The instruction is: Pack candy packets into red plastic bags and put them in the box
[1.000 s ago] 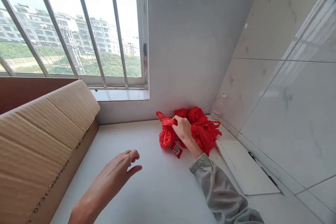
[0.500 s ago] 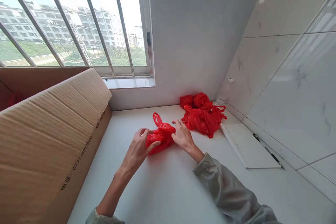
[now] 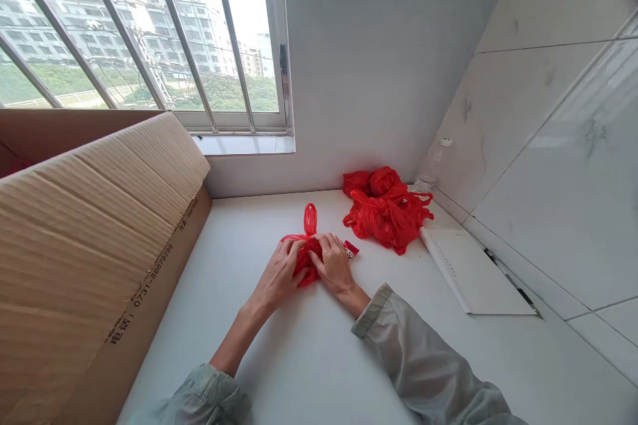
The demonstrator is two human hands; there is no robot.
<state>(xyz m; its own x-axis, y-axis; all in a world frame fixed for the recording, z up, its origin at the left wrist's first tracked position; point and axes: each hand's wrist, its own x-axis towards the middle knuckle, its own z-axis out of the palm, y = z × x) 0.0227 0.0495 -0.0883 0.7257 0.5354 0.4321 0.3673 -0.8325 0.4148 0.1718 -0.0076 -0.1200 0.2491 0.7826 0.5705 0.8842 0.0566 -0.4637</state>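
On the white tabletop [image 3: 294, 345] lies a crumpled red plastic bag [image 3: 310, 271], its loop handle [image 3: 310, 219] standing up at the far side. My left hand [image 3: 285, 271] is closed on the bag's left part, fingers bent into the plastic. From the right, my right hand [image 3: 333, 264] grips the same bag close beside the left one. Past the right fingers sticks out a small red and white printed piece [image 3: 351, 250]; what it belongs to is hidden.
A pile of red plastic bags [image 3: 389, 212] lies by the back wall, with a clear bottle [image 3: 436, 166] behind it. A white notebook [image 3: 481, 272] and a pen [image 3: 513, 282] are at the right. A large open cardboard box [image 3: 100, 232] stands left, below the barred window.
Both hands have come closer together on the bag, bunching it. Its handle now stands more upright. The printed piece has come into sight beyond my right hand.
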